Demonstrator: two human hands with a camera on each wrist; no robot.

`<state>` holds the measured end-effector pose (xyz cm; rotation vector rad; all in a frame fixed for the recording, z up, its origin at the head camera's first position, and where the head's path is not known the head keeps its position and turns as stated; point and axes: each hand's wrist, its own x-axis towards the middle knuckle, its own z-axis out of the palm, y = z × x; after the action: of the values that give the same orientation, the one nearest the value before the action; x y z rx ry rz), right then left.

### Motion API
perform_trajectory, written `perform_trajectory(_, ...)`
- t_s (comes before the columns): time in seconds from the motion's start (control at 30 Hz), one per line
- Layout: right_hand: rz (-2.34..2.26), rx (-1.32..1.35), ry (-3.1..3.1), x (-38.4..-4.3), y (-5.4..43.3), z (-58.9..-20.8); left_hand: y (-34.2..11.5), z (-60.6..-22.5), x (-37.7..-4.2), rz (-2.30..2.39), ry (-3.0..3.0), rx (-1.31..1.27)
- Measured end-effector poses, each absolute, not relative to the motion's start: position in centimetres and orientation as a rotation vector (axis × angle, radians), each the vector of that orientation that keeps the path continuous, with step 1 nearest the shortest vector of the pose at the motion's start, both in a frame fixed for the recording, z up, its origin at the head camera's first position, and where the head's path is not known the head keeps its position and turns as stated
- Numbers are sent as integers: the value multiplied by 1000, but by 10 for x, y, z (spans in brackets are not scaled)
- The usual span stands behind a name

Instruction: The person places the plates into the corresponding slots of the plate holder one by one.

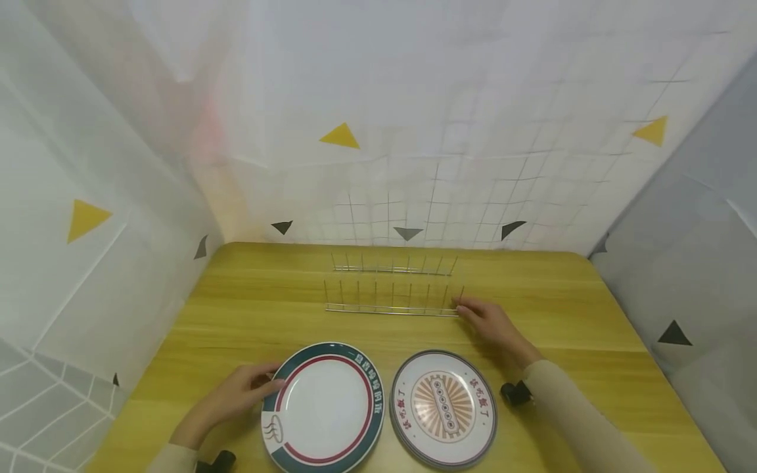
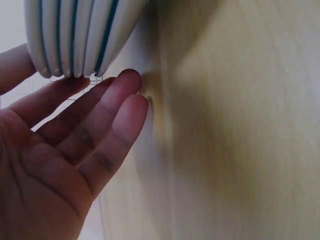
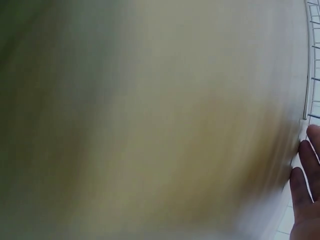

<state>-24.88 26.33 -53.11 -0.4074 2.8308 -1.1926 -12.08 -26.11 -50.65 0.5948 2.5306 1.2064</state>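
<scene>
On the left lies a stack of plates (image 1: 331, 410), the top one white with a dark green rim and a red ring. My left hand (image 1: 239, 394) rests at its left edge, thumb over the rim. In the left wrist view, the loosely extended fingers (image 2: 120, 95) reach along the edges of the stacked plates (image 2: 80, 40). Farther back stands a wire plate rack (image 1: 390, 310) with two rows of upright prongs. My right hand (image 1: 487, 322) has its fingertips at the rack's right front end. In the right wrist view, its fingers (image 3: 300, 190) are fairly straight beside the rack (image 3: 307, 65).
To the right of the green-rimmed stack sit plates with a grey rim (image 1: 443, 410) and a sunburst print. Everything stands on a wooden table (image 1: 266, 315). White sheeting (image 1: 378, 131) with yellow and dark triangles hangs behind and along both sides.
</scene>
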Motion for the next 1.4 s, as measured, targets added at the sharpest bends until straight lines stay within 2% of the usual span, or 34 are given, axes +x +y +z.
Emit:
perform_trajectory(0.77,-962,-423,2970,-259,258,-521,-258,-501,-117,1163,2676,656)
perform_trajectory(0.9,-963,-402,2944,-258,259,-519,-257,-496,-117,1175,2716,617)
perform_trajectory(1.2,-934,-391,2943,-257,257,-514,-260,-478,-117,1344,2653,320)
perform_trajectory(1.4,-931,-378,2952,-258,256,-517,-266,-466,-121,1411,2657,287)
